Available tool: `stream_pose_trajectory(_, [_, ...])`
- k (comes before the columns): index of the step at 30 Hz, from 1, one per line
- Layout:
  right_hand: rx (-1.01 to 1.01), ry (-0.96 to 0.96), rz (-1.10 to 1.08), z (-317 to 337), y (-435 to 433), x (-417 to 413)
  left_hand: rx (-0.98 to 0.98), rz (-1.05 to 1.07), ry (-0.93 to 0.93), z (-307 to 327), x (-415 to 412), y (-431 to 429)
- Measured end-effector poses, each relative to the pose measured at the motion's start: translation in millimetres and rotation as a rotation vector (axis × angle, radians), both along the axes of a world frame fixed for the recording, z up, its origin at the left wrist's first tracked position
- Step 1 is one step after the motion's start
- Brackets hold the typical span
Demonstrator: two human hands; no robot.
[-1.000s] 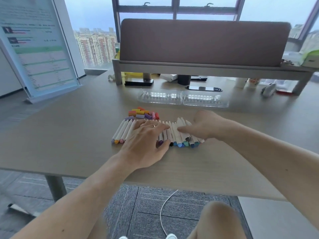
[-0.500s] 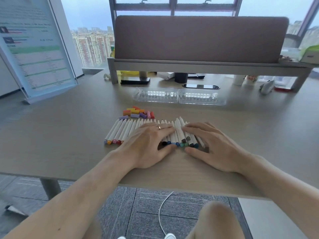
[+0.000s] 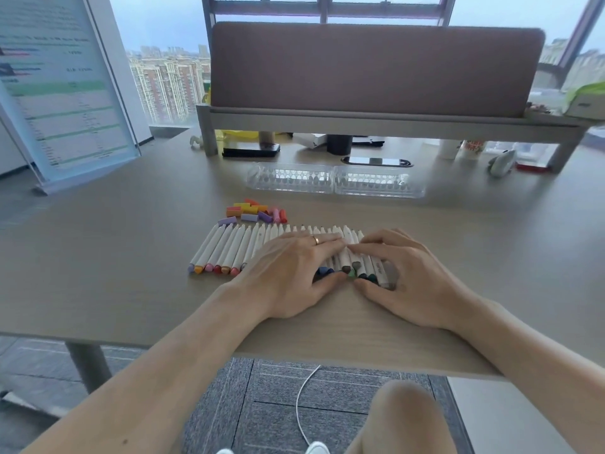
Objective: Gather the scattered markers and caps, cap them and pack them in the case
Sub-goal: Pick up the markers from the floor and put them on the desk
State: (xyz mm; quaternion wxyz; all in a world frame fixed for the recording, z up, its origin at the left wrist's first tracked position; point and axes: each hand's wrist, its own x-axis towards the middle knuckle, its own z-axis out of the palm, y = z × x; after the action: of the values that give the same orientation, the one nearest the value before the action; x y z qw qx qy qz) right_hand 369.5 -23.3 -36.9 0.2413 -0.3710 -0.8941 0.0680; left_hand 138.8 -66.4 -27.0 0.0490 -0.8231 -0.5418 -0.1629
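desk [image 3: 131,257], markers [image 3: 229,249] tips toward person

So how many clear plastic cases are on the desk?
2: the left case and right case lie end to end, behind the markers.

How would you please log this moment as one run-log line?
stage: gathering | both hands: left hand and right hand flat on markers | caps: loose behind row | case: open, farther back
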Motion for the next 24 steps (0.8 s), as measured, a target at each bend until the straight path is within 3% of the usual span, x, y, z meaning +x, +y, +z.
stream_pose_trajectory(17, [-0.016,0.016,0.019,0,-2,19,-0.040,-0.024,-0.038,-5,-2,1])
stream_pose_trajectory(24, [-0.077,-0.034,0.087,2,-6,29,-0.080,-0.098,0.117,-2,-2,6])
